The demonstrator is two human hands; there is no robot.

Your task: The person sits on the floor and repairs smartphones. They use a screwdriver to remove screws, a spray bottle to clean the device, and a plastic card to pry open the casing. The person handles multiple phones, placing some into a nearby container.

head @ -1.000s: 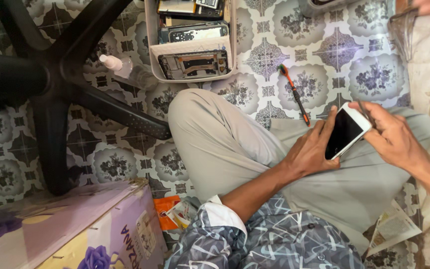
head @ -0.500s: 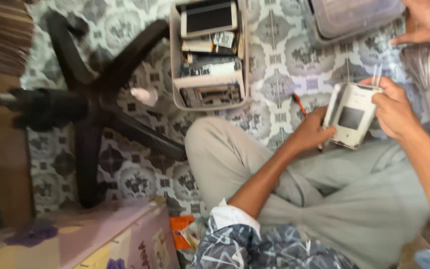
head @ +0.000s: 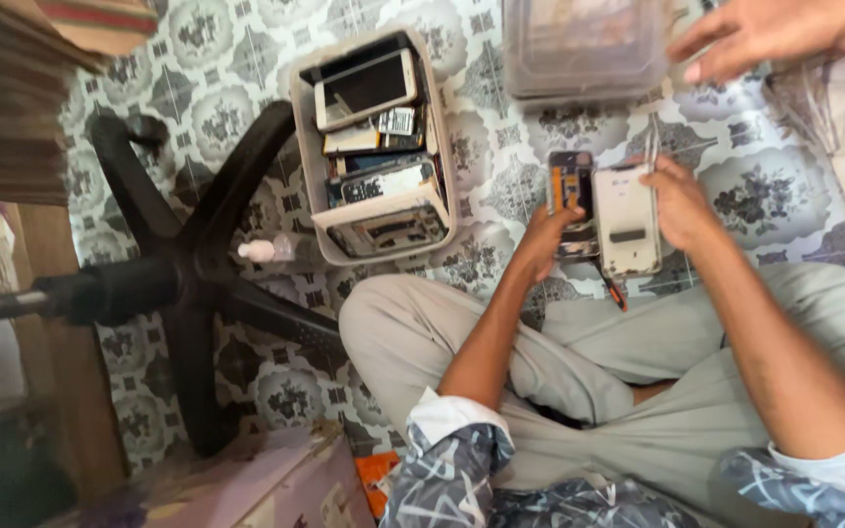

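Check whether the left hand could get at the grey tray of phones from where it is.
Probably yes: the left hand lies just right of the grey tray, bare floor between, but it holds the opened phone body.

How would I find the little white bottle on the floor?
Start at the black five-legged chair base on the patterned tile floor. Look between it and the grey plastic tray of old phones. The small white bottle lies there on its side, the only pale, rounded thing beside the dark legs.
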